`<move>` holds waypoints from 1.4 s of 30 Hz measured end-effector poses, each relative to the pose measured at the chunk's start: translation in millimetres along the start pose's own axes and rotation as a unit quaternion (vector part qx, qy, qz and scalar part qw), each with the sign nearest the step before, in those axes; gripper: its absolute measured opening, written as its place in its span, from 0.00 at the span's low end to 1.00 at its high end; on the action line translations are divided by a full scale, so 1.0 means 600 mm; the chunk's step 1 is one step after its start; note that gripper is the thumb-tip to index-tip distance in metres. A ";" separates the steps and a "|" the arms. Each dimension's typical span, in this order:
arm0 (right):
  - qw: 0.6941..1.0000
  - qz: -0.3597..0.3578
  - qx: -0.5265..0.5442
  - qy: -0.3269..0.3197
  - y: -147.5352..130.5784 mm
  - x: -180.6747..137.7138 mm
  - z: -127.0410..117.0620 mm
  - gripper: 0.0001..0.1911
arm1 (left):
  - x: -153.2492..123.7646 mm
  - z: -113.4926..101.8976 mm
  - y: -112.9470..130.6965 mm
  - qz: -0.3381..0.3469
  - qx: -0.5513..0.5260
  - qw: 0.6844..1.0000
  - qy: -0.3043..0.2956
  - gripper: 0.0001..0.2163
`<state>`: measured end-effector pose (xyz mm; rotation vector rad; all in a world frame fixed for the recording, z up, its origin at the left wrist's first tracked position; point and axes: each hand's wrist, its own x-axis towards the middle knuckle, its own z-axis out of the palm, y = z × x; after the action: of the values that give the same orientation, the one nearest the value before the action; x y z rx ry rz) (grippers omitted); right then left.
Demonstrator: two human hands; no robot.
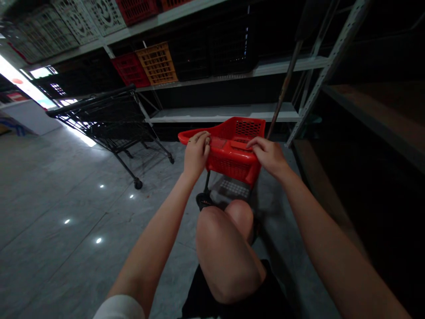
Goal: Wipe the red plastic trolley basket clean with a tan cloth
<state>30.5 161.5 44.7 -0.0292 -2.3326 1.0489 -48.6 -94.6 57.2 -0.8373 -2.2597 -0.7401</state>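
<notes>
A small red plastic shopping cart (229,164) stands on the floor just beyond my bent knees. It has lattice sides, a dark lower frame and a black wheel (203,200). My left hand (198,150) is closed over the cart's near left rim, fingers curled down. On the right, my right hand (266,153) bends its fingertips onto the near top edge, beside a flat orange-red strip (239,145). Whether those fingertips pinch the strip or only rest on it, I cannot tell. The cart's right corner is partly behind that hand.
A black shopping cart (109,119) stands to the left. Behind, a metal shelf (226,113) carries plastic crates, among them a yellow one (157,64) and a red one (131,71). A long pole (283,86) leans beside the red cart. Dark ledges (375,115) line the right.
</notes>
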 end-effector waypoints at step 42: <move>0.987 0.004 0.158 -0.003 0.046 -0.003 -0.037 0.11 | -0.088 0.037 -0.069 0.112 -0.045 0.981 0.150 0.33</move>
<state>38.0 195.0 36.6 0.0865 -2.1460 1.4117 -53.5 -125.8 -6.1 -0.9371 -1.8432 -0.8081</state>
